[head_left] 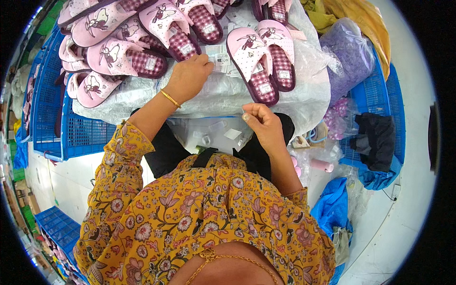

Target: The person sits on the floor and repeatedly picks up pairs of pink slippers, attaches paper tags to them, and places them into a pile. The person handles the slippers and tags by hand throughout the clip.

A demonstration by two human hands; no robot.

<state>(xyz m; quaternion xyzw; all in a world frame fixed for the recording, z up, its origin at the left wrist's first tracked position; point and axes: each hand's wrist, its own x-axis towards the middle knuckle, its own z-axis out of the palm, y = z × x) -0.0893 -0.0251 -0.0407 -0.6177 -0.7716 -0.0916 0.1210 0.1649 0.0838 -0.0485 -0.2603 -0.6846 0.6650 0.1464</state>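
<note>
My left hand (192,77) reaches over the covered table, its fingers curled together beside the heel of a pink slipper (167,29) and next to small printed labels (222,61). What lies under its fingertips is hidden. Close to the table's front edge, my right hand (265,126) has thumb and fingers pinched together; anything between them is too small to name. Just beyond it lies a pair of pink slippers, the left slipper (251,64) partly over the right slipper (280,59). Both have dark red checked insoles with a white label at the heel.
Several matching slippers (111,54) are heaped at the table's left. White plastic sheeting (304,90) covers the table. Blue crates (88,135) stand on the left; another blue crate (394,109) on the right holds dark cloth (375,140). A purple bundle in clear plastic (346,61) sits beside the table.
</note>
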